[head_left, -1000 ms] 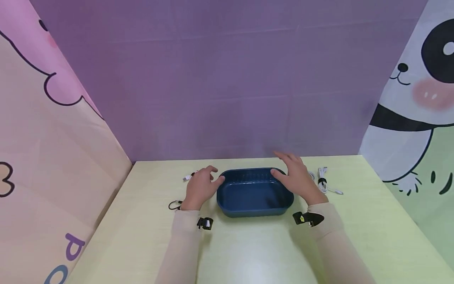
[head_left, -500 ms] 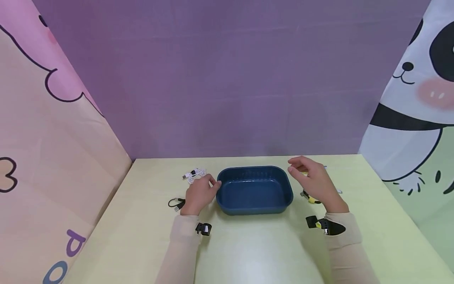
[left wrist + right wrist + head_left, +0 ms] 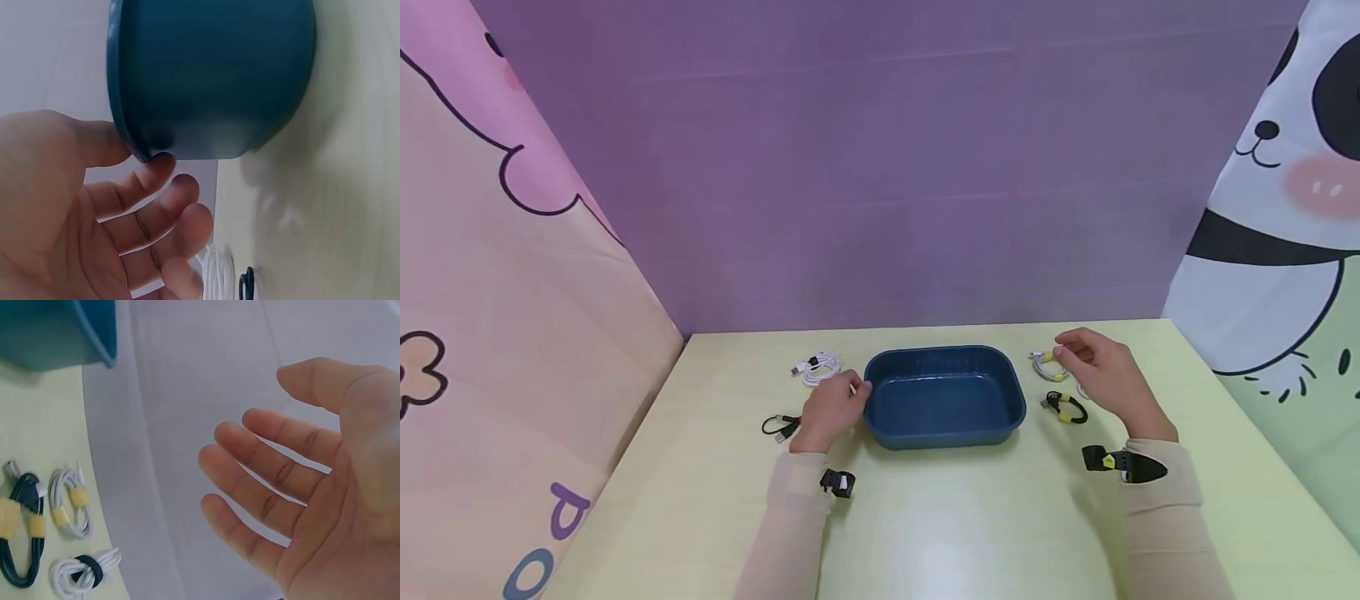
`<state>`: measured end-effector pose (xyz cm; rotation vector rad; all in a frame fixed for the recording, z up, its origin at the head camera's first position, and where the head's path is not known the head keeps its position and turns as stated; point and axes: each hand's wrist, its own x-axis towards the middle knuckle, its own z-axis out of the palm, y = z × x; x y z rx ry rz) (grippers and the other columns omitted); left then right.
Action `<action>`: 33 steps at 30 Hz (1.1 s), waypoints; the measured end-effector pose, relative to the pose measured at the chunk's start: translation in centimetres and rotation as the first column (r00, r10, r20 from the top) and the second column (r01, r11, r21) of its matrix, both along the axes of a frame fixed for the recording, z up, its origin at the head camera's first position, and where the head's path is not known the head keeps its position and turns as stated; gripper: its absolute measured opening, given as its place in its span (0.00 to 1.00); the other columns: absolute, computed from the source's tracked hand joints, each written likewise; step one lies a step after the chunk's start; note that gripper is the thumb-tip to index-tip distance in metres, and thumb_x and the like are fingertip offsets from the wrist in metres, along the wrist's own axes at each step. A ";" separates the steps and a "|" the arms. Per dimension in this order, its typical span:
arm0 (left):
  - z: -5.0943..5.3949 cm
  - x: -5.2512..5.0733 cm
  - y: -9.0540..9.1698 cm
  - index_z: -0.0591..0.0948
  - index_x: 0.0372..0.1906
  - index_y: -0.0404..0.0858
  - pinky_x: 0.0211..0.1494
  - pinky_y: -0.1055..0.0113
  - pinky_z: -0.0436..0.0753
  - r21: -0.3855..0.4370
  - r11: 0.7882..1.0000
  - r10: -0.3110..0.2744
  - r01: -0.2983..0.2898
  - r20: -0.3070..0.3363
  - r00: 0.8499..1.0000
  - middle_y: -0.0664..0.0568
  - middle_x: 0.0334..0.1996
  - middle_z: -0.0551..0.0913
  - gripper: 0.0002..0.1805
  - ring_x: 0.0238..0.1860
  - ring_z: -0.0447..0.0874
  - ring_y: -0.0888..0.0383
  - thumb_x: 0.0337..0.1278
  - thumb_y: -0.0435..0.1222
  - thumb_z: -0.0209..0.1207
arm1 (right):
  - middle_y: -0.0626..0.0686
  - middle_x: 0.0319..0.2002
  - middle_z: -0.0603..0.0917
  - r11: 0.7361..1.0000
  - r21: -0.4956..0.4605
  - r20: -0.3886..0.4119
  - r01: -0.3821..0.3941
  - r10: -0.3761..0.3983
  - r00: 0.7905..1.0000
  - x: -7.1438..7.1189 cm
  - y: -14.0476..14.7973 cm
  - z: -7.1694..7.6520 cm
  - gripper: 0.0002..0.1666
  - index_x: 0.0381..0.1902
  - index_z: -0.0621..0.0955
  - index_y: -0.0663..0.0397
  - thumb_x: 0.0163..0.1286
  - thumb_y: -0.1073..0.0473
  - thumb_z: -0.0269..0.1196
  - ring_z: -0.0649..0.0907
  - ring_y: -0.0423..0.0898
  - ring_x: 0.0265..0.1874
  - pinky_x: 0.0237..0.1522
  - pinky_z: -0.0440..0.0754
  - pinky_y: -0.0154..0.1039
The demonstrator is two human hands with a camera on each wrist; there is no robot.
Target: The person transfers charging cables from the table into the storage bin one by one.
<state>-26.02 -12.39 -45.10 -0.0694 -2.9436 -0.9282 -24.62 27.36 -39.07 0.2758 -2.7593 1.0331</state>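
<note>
A blue rectangular plastic basin (image 3: pixel 943 439) sits upright on the table, with nothing inside it. At its left end my left hand (image 3: pixel 831 410) pinches the rim; in the left wrist view the thumb and index finger (image 3: pixel 159 170) meet at the rim's edge, the other fingers loosely bent. My right hand (image 3: pixel 1107 377) is off the basin, held above the cables on the right, fingers relaxed and holding nothing. Near it lie a coiled grey cable (image 3: pixel 1047 367) with yellow ties and a black cable (image 3: pixel 1065 408) with yellow ties. A white cable (image 3: pixel 76 575) with a black tie is mostly hidden behind the hand in the head view.
Left of the basin lie a coiled white cable (image 3: pixel 823 367) and a short black cable (image 3: pixel 782 427), partly behind the left hand. A purple backdrop (image 3: pixel 880 167) rises at the table's (image 3: pixel 940 525) far edge. Printed cloths hang on both sides.
My right hand has left the basin's right end and moved right, uncovering the grey and black cables. The left hand has closed onto the left rim. The basin has barely moved.
</note>
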 end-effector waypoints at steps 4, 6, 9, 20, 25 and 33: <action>-0.5 -0.2 0.3 0.81 0.35 0.43 0.25 0.64 0.66 0.016 1.000 -0.013 0.012 0.029 0.999 0.55 0.18 0.74 0.15 0.23 0.74 0.56 0.74 0.47 0.54 | 0.62 0.52 0.86 1.000 0.002 0.055 0.024 -0.024 0.998 0.1 0.8 -0.5 0.26 0.61 0.78 0.58 0.80 0.44 0.54 0.84 0.57 0.51 0.48 0.80 0.47; -0.5 -0.2 0.4 0.81 0.34 0.42 0.24 0.64 0.66 0.025 0.999 -0.020 0.020 0.033 0.999 0.54 0.18 0.74 0.15 0.23 0.74 0.56 0.74 0.47 0.53 | 0.62 0.52 0.86 0.999 0.004 0.061 0.033 -0.033 0.998 0.0 1.1 -0.8 0.26 0.61 0.78 0.58 0.80 0.44 0.54 0.84 0.57 0.50 0.47 0.79 0.45; -0.5 -0.1 0.4 0.79 0.32 0.42 0.24 0.64 0.66 0.038 0.999 -0.025 0.025 0.024 0.999 0.53 0.19 0.74 0.16 0.22 0.74 0.56 0.75 0.46 0.53 | 0.62 0.51 0.86 0.999 0.012 0.043 0.040 -0.040 0.998 -0.1 1.4 -1.2 0.25 0.60 0.79 0.59 0.81 0.46 0.54 0.84 0.57 0.49 0.46 0.79 0.45; -1.1 0.4 0.4 0.72 0.27 0.42 0.24 0.64 0.63 0.021 1.000 -0.015 0.015 -0.022 1.000 0.53 0.19 0.68 0.18 0.21 0.71 0.54 0.78 0.44 0.47 | 0.63 0.50 0.86 0.996 -0.010 0.038 0.084 -0.084 0.996 -0.2 2.7 -2.0 0.25 0.60 0.79 0.61 0.81 0.47 0.53 0.84 0.60 0.51 0.49 0.79 0.50; -1.3 0.5 0.4 0.73 0.30 0.41 0.25 0.64 0.63 0.005 1.000 -0.022 0.022 -0.032 0.999 0.52 0.20 0.68 0.19 0.22 0.71 0.53 0.80 0.45 0.45 | 0.64 0.51 0.85 0.993 -0.030 0.054 0.111 -0.110 0.992 -0.3 2.9 -2.4 0.24 0.59 0.79 0.61 0.81 0.47 0.53 0.83 0.60 0.51 0.46 0.77 0.45; -1.4 0.7 0.4 0.75 0.32 0.41 0.26 0.62 0.66 -0.004 1.000 -0.026 0.026 -0.048 0.999 0.50 0.20 0.69 0.20 0.23 0.73 0.52 0.81 0.47 0.42 | 0.68 0.57 0.79 0.987 -0.071 0.077 0.146 -0.141 0.987 -0.5 3.4 -3.3 0.27 0.60 0.77 0.65 0.81 0.47 0.52 0.79 0.65 0.56 0.53 0.77 0.60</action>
